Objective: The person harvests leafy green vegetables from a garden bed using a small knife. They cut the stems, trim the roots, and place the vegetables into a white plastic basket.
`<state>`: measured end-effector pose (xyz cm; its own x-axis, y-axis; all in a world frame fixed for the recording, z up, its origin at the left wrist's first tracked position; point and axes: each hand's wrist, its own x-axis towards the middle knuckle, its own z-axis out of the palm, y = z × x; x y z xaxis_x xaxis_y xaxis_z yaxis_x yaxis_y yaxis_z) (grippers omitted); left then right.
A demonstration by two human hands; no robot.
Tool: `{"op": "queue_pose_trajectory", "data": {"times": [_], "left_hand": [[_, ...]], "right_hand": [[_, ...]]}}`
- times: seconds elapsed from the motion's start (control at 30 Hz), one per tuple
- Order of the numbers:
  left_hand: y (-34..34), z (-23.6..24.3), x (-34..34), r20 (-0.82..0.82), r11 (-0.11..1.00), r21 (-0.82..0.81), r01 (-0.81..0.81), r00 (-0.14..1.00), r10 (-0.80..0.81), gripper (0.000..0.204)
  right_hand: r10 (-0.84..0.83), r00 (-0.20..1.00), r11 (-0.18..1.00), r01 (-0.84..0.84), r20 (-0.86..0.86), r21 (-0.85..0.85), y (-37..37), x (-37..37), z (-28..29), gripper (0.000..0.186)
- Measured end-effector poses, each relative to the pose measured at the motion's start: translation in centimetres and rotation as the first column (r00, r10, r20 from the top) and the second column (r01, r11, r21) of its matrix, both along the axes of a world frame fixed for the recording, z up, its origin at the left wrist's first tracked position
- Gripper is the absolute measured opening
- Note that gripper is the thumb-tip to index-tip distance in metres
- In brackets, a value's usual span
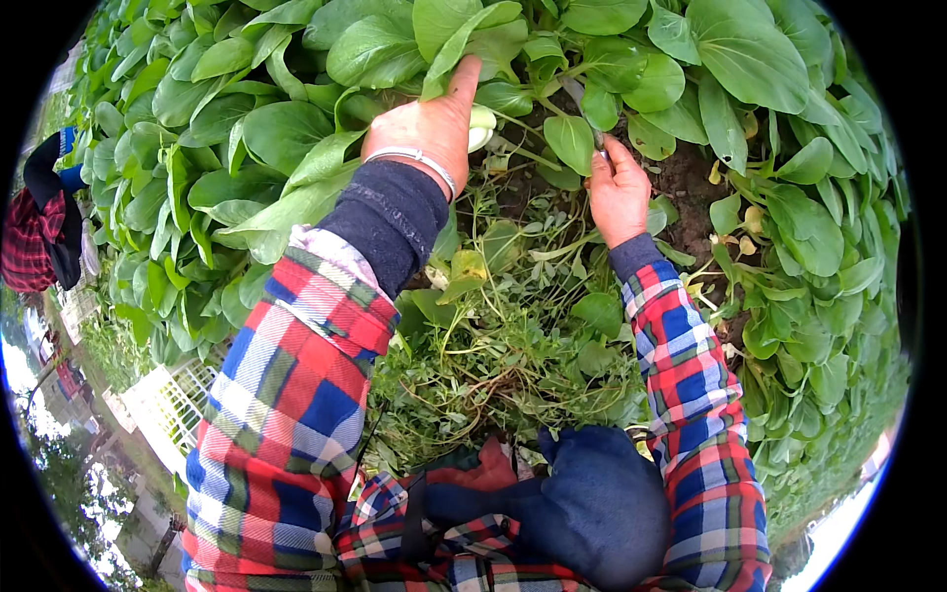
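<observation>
Hands (523,158) among broad, smooth bok choy leaves (286,128)

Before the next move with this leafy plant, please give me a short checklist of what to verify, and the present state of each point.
1. Left hand has hold of the leafy plant near its pale base: ok.
2. Right hand closed on a thin tool: ok.
3. What kind of tool, and where its tip sits: cannot tell, leaves hide it.
4. Left fingers away from the tool tip: cannot tell.
5. Base of the plant free of loose weeds: not ok, they crowd the ground just below.
6. Bare soil visible beside the right hand: ok.
</observation>
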<state>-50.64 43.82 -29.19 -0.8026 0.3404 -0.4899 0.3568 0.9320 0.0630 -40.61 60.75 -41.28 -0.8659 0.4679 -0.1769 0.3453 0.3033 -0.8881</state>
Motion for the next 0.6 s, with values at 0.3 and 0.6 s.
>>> {"op": "queue_pose_trajectory", "data": {"times": [0.3, 0.6], "left_hand": [[3.0, -0.8, -0.3, 0.022, 0.969, 0.11, 0.221, 0.974, -0.225, 0.039], [-0.2, -2.7, 0.5, 0.093, 0.979, 0.105, 0.177, 0.978, -0.187, 0.026]], "right_hand": [[0.224, 0.974, 0.955, -0.227, 0.038, 0.19, -0.7, -2.4, -0.4, 0.03], [0.186, 0.982, 0.941, -0.185, 0.024, 0.284, -0.5, -0.9, -1.1, 0.023]]}}
